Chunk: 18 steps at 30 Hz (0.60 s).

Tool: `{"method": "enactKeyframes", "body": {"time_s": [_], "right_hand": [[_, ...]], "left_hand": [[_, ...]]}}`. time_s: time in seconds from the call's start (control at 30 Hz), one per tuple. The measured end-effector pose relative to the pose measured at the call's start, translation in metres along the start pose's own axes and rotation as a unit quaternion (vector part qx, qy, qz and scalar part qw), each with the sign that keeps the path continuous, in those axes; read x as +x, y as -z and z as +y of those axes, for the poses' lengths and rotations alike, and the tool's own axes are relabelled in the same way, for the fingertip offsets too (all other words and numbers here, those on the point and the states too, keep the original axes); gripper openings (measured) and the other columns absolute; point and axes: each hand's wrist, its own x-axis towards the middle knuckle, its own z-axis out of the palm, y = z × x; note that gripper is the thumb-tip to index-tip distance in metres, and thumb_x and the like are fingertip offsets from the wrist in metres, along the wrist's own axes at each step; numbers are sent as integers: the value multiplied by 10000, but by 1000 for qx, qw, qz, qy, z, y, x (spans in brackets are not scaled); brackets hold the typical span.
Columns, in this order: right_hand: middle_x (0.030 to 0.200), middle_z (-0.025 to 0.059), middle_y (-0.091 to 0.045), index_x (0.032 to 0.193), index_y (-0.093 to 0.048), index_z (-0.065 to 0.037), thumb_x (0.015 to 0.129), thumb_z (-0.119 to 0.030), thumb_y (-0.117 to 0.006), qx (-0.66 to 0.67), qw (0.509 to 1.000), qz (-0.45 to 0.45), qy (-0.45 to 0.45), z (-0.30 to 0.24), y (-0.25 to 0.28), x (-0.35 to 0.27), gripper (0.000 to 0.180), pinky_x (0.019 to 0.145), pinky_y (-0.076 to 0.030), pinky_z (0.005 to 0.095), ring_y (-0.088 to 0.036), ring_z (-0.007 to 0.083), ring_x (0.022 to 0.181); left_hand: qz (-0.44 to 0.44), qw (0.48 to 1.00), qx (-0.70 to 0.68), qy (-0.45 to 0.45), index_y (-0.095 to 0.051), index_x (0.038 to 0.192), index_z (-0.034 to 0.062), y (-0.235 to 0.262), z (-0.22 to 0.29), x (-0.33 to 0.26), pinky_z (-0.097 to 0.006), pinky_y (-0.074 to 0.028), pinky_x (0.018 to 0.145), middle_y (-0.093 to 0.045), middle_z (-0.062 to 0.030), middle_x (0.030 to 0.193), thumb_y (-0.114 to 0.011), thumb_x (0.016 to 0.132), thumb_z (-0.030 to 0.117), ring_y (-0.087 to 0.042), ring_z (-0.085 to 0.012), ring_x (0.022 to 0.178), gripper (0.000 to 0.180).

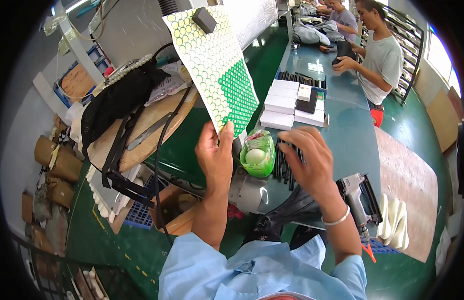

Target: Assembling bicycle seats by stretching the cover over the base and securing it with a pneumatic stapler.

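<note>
My left hand [217,155] pinches the lower edge of a sticker sheet [202,65] between thumb and fingers. Rows of round pale stickers with green rims cover most of the sheet; a solid green patterned area lies at its lower right. A small dark block [204,20] shows against the sheet's top end. Over the bench my right hand [312,155] is raised with thumb and forefinger drawn close together; whatever is between them is too small to make out. Beside it stands a bright green container [257,155] with a pale, egg-shaped thing inside. Black strips [283,167] lie partly hidden behind that hand.
White boxes [282,97] stand stacked on the green bench [349,130], with a black case [307,102] on top. A nail gun [359,200] lies at the right edge near pale shoe lasts [392,220]. Left is a round wooden board [157,125] with a black bag. A co-worker [382,55] handles a dark piece.
</note>
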Motion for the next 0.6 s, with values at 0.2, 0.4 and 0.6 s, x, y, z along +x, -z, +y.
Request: {"method": "enactKeyframes", "body": {"time_s": [0.2, 0.4, 0.6], "right_hand": [[819, 103, -599, 943, -557, 4, 738, 16, -649, 81, 994, 42, 66, -4, -52, 37, 225, 619, -477, 346, -583, 253, 732], [782, 98, -574, 979, -530, 3, 701, 15, -628, 40, 993, 14, 106, 0, -61, 42, 295, 628, -468, 338, -566, 248, 750], [741, 96, -544, 926, -522, -7, 693, -34, -581, 7, 991, -27, 127, 2, -55, 49, 242, 628, -459, 345, -552, 254, 742]], "left_hand": [[-15, 999, -35, 20, -572, 1054, -58, 0, 4, -2, -225, -438, 795, -622, -65, 990, -587, 882, 62, -554, -77, 889, 211], [-24, 999, -39, 10, -574, 1069, -67, 0, 1, 1, -221, -440, 781, -624, -59, 995, -584, 879, 48, -560, -81, 885, 222], [-5, 993, 113, -47, -616, 935, -23, 3, -4, 7, -227, -439, 682, -632, -44, 843, -633, 843, 76, -532, -68, 761, 137]]}}
